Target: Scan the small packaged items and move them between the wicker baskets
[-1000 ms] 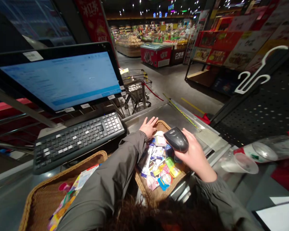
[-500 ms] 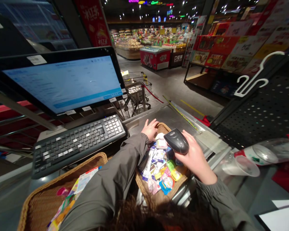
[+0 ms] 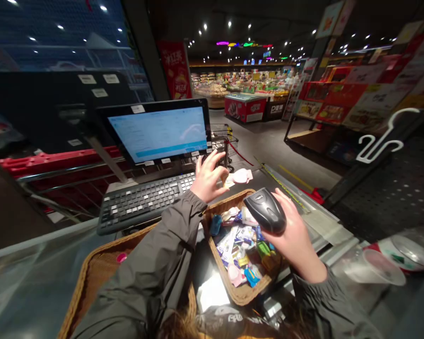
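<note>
My left hand (image 3: 208, 180) is raised above the far left side of a small wicker basket (image 3: 245, 297). Its thumb and forefinger pinch a small white and pink packet (image 3: 241, 176). In my right hand (image 3: 294, 238) sits a black barcode scanner (image 3: 265, 209), held over the basket's right part with its head toward the far left. Beneath it, small wrapped packets (image 3: 243, 233) in white, blue, green and pink fill the basket. The scanner and right hand hide some of them.
At my left are a keyboard (image 3: 144, 200) and a monitor (image 3: 159, 134). A larger wicker basket (image 3: 81, 278) lies partly under my left sleeve. To the right are a clear plastic cup (image 3: 381, 266) and a white hanger (image 3: 381, 143). Shopping carts stand beyond the counter.
My left hand has risen out of the basket and moved up and left, now with the packet in its fingers. My right hand still holds the scanner. The view has shifted, showing more on the left.
</note>
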A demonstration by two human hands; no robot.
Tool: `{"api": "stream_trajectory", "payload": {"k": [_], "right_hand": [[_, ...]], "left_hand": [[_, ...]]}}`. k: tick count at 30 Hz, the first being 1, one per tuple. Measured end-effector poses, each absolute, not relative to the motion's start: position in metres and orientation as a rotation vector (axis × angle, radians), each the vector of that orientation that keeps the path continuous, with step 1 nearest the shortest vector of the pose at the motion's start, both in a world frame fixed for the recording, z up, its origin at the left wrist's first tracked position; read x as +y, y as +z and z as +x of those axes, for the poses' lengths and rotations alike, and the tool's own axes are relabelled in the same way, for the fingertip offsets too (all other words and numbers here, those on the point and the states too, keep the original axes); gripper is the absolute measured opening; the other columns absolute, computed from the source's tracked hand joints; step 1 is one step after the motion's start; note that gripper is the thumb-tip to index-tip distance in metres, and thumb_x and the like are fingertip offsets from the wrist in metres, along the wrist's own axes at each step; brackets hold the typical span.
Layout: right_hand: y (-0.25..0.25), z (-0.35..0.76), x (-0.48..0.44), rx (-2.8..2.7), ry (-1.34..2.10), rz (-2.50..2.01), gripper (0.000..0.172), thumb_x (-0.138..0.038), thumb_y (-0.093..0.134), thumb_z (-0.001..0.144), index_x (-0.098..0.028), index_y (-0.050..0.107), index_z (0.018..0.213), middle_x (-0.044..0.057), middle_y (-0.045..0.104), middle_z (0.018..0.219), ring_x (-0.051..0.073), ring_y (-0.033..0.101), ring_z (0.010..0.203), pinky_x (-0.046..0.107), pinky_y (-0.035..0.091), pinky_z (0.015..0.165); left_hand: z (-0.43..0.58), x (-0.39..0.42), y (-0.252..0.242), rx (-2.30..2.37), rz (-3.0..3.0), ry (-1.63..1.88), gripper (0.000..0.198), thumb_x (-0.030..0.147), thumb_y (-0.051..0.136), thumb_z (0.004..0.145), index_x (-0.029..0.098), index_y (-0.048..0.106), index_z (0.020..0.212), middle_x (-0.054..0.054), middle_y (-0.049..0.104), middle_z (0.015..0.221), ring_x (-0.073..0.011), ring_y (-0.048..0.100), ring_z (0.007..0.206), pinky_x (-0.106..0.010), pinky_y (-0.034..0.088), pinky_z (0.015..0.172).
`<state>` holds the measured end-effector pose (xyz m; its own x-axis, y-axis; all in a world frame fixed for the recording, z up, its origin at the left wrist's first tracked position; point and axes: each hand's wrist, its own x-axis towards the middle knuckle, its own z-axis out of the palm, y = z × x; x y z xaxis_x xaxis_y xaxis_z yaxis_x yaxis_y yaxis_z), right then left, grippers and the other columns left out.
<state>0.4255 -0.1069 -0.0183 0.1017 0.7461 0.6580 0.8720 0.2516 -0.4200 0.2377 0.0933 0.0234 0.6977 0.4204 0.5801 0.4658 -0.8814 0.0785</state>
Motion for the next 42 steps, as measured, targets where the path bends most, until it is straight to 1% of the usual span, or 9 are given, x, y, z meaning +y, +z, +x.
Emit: {"api": "stream_trajectory", "payload": {"k": [4, 7, 11, 18, 22, 29, 33, 39, 42], "right_hand": [[0.007, 0.399, -0.106, -1.783, -0.240, -1.448, 0.057, -0.028, 0.067, 0.075, -0.020, 0.051, 0.129, 0.017, 0.053, 0.137, 0.041, 0.035, 0.142, 0.068, 0.029, 0.113], [0.019, 0.375, -0.105, -1.872, -0.266, -1.407, 0.053, -0.026, 0.064, 0.076, -0.020, 0.053, 0.127, 0.017, 0.052, 0.139, 0.041, 0.032, 0.144, 0.070, 0.025, 0.114], [0.025, 0.344, -0.105, -1.960, -0.287, -1.321, 0.052, -0.028, 0.066, 0.075, -0.021, 0.055, 0.126, 0.016, 0.050, 0.141, 0.041, 0.030, 0.145, 0.071, 0.023, 0.114], [0.030, 0.307, -0.108, -2.017, -0.204, -1.239, 0.051, -0.023, 0.063, 0.074, -0.021, 0.057, 0.125, 0.016, 0.051, 0.141, 0.042, 0.028, 0.146, 0.072, 0.021, 0.115], [0.030, 0.292, -0.110, -2.048, -0.172, -1.225, 0.048, -0.023, 0.064, 0.073, -0.021, 0.059, 0.121, 0.016, 0.054, 0.136, 0.042, 0.030, 0.145, 0.073, 0.022, 0.113], [0.030, 0.274, -0.115, -2.042, -0.150, -1.220, 0.043, -0.026, 0.063, 0.074, -0.019, 0.062, 0.116, 0.017, 0.057, 0.130, 0.042, 0.034, 0.142, 0.073, 0.022, 0.113], [0.030, 0.267, -0.119, -2.051, -0.125, -1.225, 0.041, -0.026, 0.061, 0.074, -0.020, 0.063, 0.114, 0.016, 0.059, 0.129, 0.042, 0.036, 0.141, 0.074, 0.023, 0.112], [0.026, 0.258, -0.123, -2.058, -0.126, -1.223, 0.044, -0.025, 0.061, 0.074, -0.021, 0.061, 0.119, 0.016, 0.058, 0.130, 0.041, 0.037, 0.140, 0.073, 0.024, 0.112], [0.024, 0.255, -0.124, -2.063, -0.142, -1.224, 0.046, -0.024, 0.061, 0.074, -0.021, 0.059, 0.120, 0.016, 0.057, 0.133, 0.041, 0.038, 0.140, 0.073, 0.024, 0.112]], "left_hand": [[0.194, 0.074, 0.045, -0.860, -2.689, -1.025, 0.026, 0.031, 0.071, 0.076, 0.022, 0.063, 0.099, -0.013, 0.036, 0.157, -0.0330, 0.020, 0.151, -0.063, 0.007, 0.119], [0.165, 0.060, 0.054, -0.925, -2.595, -1.040, 0.025, 0.030, 0.070, 0.076, 0.023, 0.063, 0.099, -0.012, 0.036, 0.157, -0.0319, 0.020, 0.151, -0.061, 0.006, 0.120], [0.131, 0.044, 0.061, -0.981, -2.494, -1.045, 0.023, 0.029, 0.069, 0.077, 0.023, 0.063, 0.098, -0.012, 0.037, 0.157, -0.0311, 0.022, 0.150, -0.060, 0.005, 0.120], [0.085, 0.028, 0.065, -1.082, -2.439, -0.998, 0.027, 0.031, 0.067, 0.078, 0.023, 0.063, 0.103, -0.012, 0.036, 0.158, -0.0314, 0.021, 0.151, -0.058, 0.003, 0.121], [0.067, 0.024, 0.065, -1.104, -2.423, -0.988, 0.029, 0.031, 0.067, 0.078, 0.023, 0.063, 0.106, -0.012, 0.035, 0.158, -0.0327, 0.021, 0.150, -0.058, 0.002, 0.121], [0.047, 0.020, 0.065, -1.123, -2.417, -0.970, 0.032, 0.030, 0.069, 0.077, 0.023, 0.063, 0.107, -0.013, 0.035, 0.158, -0.0320, 0.021, 0.150, -0.059, 0.003, 0.121], [0.039, 0.018, 0.065, -1.131, -2.410, -0.974, 0.031, 0.030, 0.069, 0.077, 0.023, 0.063, 0.107, -0.013, 0.035, 0.158, -0.0323, 0.022, 0.150, -0.060, 0.005, 0.121], [0.027, 0.014, 0.063, -1.151, -2.416, -0.994, 0.026, 0.029, 0.068, 0.077, 0.023, 0.062, 0.101, -0.012, 0.036, 0.157, -0.0332, 0.023, 0.150, -0.061, 0.005, 0.120], [0.021, 0.011, 0.061, -1.159, -2.416, -0.990, 0.025, 0.029, 0.067, 0.078, 0.022, 0.062, 0.101, -0.012, 0.036, 0.157, -0.0329, 0.023, 0.150, -0.061, 0.004, 0.120]]}}
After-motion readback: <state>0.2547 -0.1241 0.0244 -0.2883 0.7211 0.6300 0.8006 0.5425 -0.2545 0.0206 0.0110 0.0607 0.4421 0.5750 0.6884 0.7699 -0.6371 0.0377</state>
